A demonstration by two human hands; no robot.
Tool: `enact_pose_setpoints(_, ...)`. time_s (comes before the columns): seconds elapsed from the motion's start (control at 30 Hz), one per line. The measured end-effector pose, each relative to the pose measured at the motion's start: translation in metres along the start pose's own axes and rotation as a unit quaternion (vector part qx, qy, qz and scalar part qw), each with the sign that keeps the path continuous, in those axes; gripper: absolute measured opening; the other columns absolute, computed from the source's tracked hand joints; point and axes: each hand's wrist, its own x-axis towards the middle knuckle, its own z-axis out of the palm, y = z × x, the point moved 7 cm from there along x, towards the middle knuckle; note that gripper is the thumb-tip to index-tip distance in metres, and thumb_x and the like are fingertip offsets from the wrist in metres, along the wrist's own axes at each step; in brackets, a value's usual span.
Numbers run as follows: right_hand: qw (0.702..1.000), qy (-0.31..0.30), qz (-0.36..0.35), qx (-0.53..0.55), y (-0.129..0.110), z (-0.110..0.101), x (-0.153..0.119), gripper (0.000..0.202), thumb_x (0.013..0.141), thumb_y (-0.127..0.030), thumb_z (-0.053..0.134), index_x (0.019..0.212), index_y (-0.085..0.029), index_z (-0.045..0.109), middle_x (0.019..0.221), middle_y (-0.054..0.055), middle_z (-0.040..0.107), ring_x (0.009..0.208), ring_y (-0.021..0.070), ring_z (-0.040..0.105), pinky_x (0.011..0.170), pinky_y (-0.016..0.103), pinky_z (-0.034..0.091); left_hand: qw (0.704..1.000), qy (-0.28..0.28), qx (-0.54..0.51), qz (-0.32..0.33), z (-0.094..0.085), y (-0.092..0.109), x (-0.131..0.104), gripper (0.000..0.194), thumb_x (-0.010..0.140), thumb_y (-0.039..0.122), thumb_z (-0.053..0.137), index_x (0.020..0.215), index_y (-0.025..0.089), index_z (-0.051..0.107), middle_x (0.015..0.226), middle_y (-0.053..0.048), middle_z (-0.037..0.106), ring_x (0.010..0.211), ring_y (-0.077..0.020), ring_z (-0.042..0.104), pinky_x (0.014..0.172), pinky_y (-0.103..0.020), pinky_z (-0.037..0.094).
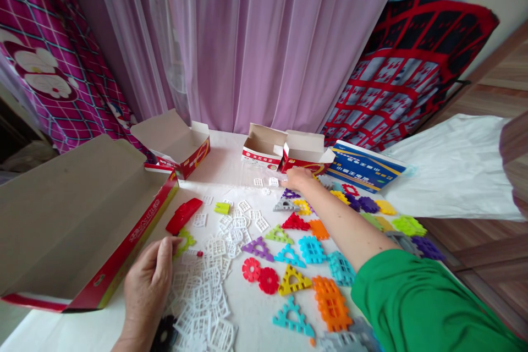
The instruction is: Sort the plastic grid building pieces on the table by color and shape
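Observation:
My left hand [150, 278] is closed at the left of the table, thumb against its curled fingers, on the edge of a lime-green notched building piece [187, 241]. A red plastic piece [184, 215] lies just beyond it. Many white lattice window pieces [208, 280] are heaped to its right. Stretched far forward, my right hand [299, 179] is closed in front of a small red box [307, 160]; what its fingertips hold, if anything, I cannot make out. Close to them are a white window piece [274, 181] and another white window piece [258, 182].
A large open box [136, 234] stands at left, with another open carton [193, 159] behind it. A small white-and-red box [259, 159] and a blue box panel [365, 165] are at the back. Colourful notched pieces [312, 249] cover the right side. A white bag [449, 170] lies at right.

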Motion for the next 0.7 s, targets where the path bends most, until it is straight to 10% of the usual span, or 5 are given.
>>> enact_pose_setpoints(0.53, 0.998, 0.023, 0.031, 0.044, 0.017, -0.028, -0.018, 0.039, 0.086, -0.042, 0.049, 0.109, -0.020, 0.072, 0.118, 0.014, 0.069, 0.109, 0.0303, 0.062, 0.085, 0.037, 0.048, 1.000, -0.001, -0.019, -0.011, 0.000, -0.004, 0.001, 0.040, 0.078, 0.054, 0.052, 0.068, 0.020, 0.071, 0.073, -0.004, 0.073, 0.064, -0.0176, 0.066, 0.065, -0.025, 0.054)
enact_pose_setpoints(0.7, 0.992, 0.069, -0.086, 0.057, -0.014, -0.041, -0.043, 0.028, 0.084, -0.030, 0.049, 0.094, -0.026, 0.075, 0.105, 0.005, 0.074, 0.100, 0.0249, 0.065, 0.075, 0.030, 0.046, 0.999, 0.001, -0.039, -0.026, 0.002, -0.009, 0.000, 0.042, 0.079, 0.056, 0.052, 0.070, 0.020, 0.072, 0.071, -0.004, 0.072, 0.065, -0.0176, 0.067, 0.063, -0.024, 0.053)
